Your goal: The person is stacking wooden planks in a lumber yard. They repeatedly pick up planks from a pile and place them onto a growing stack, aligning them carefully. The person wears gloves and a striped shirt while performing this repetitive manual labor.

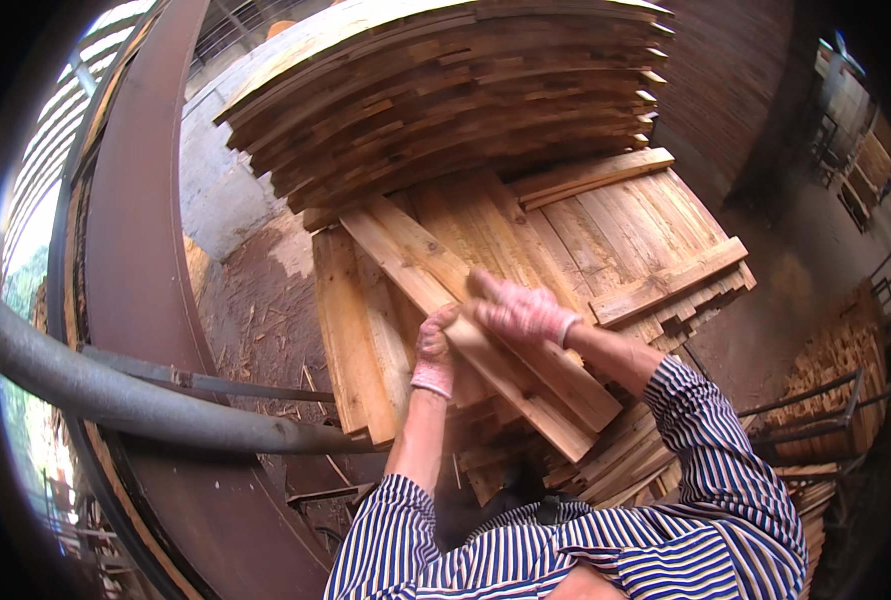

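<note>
Two long wooden planks point(421, 278) lie side by side, slanting across a low stack of boards point(446, 215). My left hand point(433, 350), in a pink-and-white work glove, is closed around the left edge of the nearer plank. My right hand point(521, 308), gloved alike, is over the second plank point(566, 385), close to the left hand. Motion smears its fingers, so whether they grip the wood cannot be made out. The near ends of both planks jut toward my body.
A tall stack of boards point(446, 110) stands behind the low one. A crosswise batten point(671, 280) lies on its right part. On the left run a grey metal pipe point(166, 390) and a brown steel beam point(141, 200). Wood scraps litter the floor point(256, 300).
</note>
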{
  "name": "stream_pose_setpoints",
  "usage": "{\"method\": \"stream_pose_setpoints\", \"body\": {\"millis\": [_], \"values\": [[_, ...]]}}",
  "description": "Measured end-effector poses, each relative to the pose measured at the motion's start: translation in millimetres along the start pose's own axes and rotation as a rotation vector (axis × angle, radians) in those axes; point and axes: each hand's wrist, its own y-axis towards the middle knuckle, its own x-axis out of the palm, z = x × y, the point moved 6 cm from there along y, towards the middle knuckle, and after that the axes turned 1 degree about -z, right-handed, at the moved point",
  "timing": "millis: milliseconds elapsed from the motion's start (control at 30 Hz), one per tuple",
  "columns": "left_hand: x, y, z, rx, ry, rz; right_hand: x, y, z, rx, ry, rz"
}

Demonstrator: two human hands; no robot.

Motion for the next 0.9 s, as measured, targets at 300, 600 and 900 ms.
{"method": "stream_pose_setpoints", "body": {"millis": [300, 600, 900], "values": [[30.4, -32.4, 36.7, -0.011, -0.019, 0.081, -11.8, -20.6, -26.3, -0.016, 0.358, 0.072], [67.3, -38.6, 74.0, 0.054, -0.123, 0.217, 10.2, -13.7, -74.2, -0.139, -0.132, 0.007], [13.4, -35.5, 199.6, -0.079, 0.273, 0.109, -14.4, -83.8, -76.8, -0.266, 0.176, 0.239]]}}
